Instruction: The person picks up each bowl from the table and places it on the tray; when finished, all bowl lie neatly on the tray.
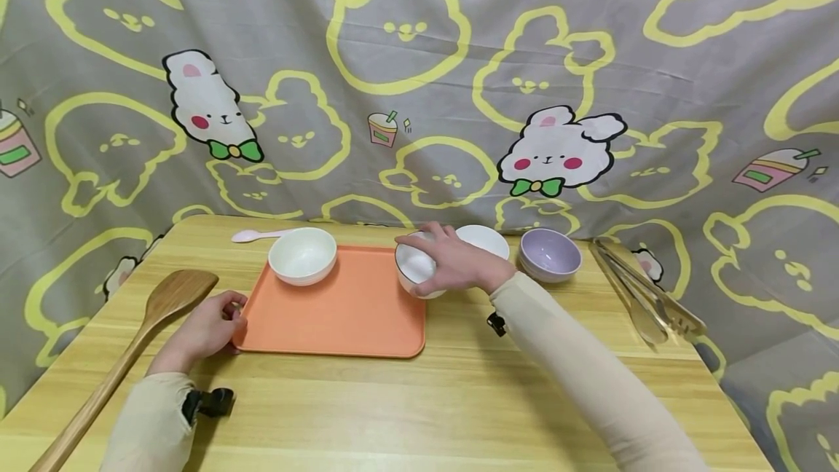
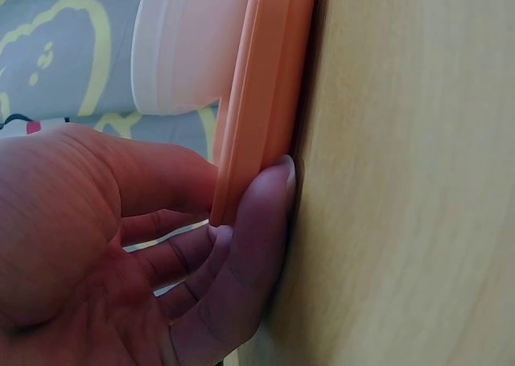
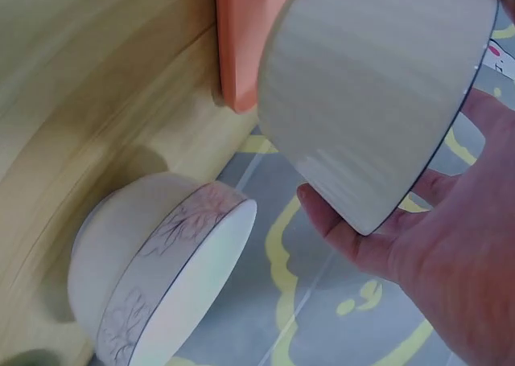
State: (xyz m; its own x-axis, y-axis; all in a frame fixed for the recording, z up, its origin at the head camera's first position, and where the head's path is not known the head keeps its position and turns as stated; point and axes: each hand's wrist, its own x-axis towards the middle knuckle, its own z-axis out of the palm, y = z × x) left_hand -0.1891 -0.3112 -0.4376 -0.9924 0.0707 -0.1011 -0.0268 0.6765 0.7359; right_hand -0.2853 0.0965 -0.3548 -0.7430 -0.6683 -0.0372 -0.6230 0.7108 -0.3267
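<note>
An orange tray (image 1: pixel 341 312) lies on the table, and my left hand (image 1: pixel 208 328) pinches its left edge. The left wrist view has the thumb and fingers of that hand on the tray rim (image 2: pixel 265 100). A pale white bowl (image 1: pixel 303 257) stands on the tray's back left part. My right hand (image 1: pixel 459 259) grips a dark-rimmed white bowl (image 3: pixel 370 92) by its rim, raised near the tray's right edge. Behind that hand is a floral white bowl (image 3: pixel 137 277), standing on the table. A purple bowl (image 1: pixel 549 256) sits to the right of it.
A wooden spatula (image 1: pixel 177 297) lies along the left side of the table. Metal tongs (image 1: pixel 649 290) and another long utensil lie at the right. A pink spoon (image 1: pixel 252 236) lies behind the tray. A patterned grey curtain (image 1: pixel 419 93) hangs along the back edge.
</note>
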